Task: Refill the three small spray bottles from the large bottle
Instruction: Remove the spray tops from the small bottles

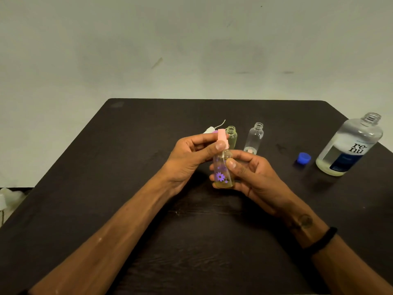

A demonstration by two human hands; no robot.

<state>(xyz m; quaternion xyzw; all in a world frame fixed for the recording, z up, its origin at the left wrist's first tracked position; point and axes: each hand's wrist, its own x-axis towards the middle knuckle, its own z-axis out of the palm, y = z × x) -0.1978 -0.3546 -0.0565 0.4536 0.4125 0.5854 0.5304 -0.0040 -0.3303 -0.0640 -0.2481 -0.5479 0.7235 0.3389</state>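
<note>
A small clear spray bottle with purple flowers (223, 173) is held upright above the dark table (127, 188); liquid shows in its lower part. My right hand (253, 177) grips its body. My left hand (191, 155) pinches its pink spray cap (286, 136) at the bottle's neck. Behind stand two uncapped small bottles: a yellowish one (232, 137) and a clear one (254, 138). The large clear bottle (348, 145) stands open at the right, partly filled. Its blue cap (303, 159) lies next to it.
A loose spray head with a dip tube (212, 128) lies behind my left hand, partly hidden. The table's far edge meets a pale wall. Pale objects (8, 198) sit off the table's left side.
</note>
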